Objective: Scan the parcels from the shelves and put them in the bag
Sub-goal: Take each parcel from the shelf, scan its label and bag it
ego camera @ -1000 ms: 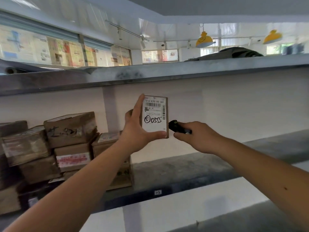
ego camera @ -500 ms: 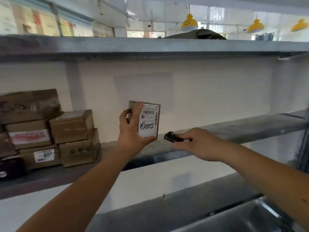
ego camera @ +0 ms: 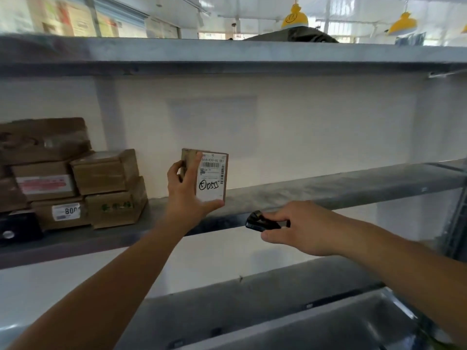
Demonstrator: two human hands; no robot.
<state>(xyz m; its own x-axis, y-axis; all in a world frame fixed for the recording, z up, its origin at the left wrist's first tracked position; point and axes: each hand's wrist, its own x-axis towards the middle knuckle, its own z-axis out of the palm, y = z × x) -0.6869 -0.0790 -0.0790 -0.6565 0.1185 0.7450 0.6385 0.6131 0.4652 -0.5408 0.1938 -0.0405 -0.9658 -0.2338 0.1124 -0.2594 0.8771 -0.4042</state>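
Parcel: a small brown box (ego camera: pixel 211 178) was held upright at the centre of the frame, in front of the white back wall and above the front edge of the middle shelf (ego camera: pixel 328 188); its white label, with barcodes and a handwritten mark, was turned toward the camera.
Left hand: the left hand (ego camera: pixel 188 195) was clamped on the parcel from its left side and bottom; the thumb was laid up the label's left edge, a fingertip was hooked under the lower right corner, and the other fingers were curled round the back left edge.
Right hand: the right hand (ego camera: pixel 303 228) was seen right of centre, below the parcel and apart from it, its fingers closed round a small black scanner (ego camera: pixel 260 221).
Scanner: its front end was pointed left, toward the space beneath the parcel.
Stacked boxes: several brown cartons (ego camera: pixel 75 180) were piled at the left of the middle shelf.
Upper shelf: a grey shelf (ego camera: pixel 227 53) was stretched across the top of the frame.
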